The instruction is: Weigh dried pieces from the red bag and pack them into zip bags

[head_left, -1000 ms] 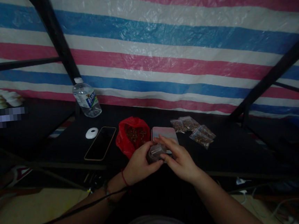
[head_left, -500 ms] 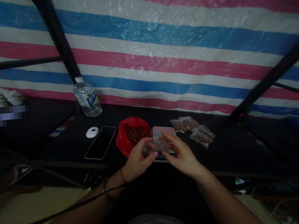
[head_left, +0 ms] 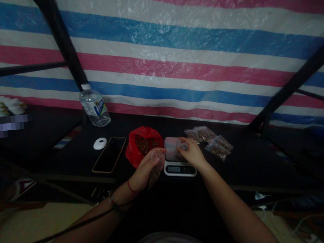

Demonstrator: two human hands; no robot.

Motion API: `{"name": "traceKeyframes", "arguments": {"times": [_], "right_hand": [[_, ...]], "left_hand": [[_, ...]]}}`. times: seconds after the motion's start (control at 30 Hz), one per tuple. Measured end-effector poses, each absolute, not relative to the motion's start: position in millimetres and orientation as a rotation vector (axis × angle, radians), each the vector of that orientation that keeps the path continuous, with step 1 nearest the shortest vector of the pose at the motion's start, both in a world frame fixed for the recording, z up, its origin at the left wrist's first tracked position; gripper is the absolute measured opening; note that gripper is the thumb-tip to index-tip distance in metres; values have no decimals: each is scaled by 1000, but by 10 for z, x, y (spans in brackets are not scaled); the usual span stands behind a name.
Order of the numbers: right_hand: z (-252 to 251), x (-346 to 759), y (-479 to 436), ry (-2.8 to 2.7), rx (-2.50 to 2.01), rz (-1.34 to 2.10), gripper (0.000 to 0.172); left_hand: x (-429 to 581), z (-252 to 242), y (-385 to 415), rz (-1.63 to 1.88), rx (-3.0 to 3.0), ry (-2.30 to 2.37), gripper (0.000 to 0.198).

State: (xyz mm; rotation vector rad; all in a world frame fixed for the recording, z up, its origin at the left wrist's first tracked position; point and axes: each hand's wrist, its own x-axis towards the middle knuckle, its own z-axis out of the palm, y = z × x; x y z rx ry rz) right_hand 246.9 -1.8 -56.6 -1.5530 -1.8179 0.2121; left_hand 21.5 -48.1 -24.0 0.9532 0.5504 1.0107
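My left hand [head_left: 149, 168] is beside the front of the red plastic bag [head_left: 133, 154], which stands open with brown, loose dried bits [head_left: 146, 144] inside. Its fingers are closed on clear, shiny plastic [head_left: 160, 158]; whether that is a bag or a cup I cannot tell. Over the pan of a white digital scale [head_left: 180, 169], my right hand [head_left: 193, 154] grips a small clear plastic piece [head_left: 182, 146], possibly a cup, partly hidden by the fingers. The scale's display is lit but too blurred to read. Several filled zip bags [head_left: 219, 146] lie to the right of the scale.
A black phone [head_left: 109, 155] and a white rounded case [head_left: 100, 143] lie at the left. Behind them stands a clear bottle [head_left: 95, 108]. Striped sheeting [head_left: 173, 52] hangs behind the black table [head_left: 256, 158], with dark metal posts [head_left: 67, 50] at the sides.
My hands have moved apart. The left has shifted slightly left and down, the right a little up and right, with clear plastic in each. The scale's display now shows between them.
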Motion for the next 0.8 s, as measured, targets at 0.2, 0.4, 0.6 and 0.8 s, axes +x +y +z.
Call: {"name": "traceKeyframes", "arguments": {"times": [0.2,0.4,0.6,0.8], "right_hand": [[-598,2487,12,-1828,-1580,203,46],[-125,2294,-401,-1850,-1428,171,52],[348,2021,-890,-2158,-1079,731,18],[253,2046,-895,-2057,-1119,696,5]], "left_hand": [[217,-237,-473,962,915,546,40],[187,-285,-468,852,965,445,44],[189,-345,-533,715,929,338,46],[223,-347,-587,653,981,358,57]]}}
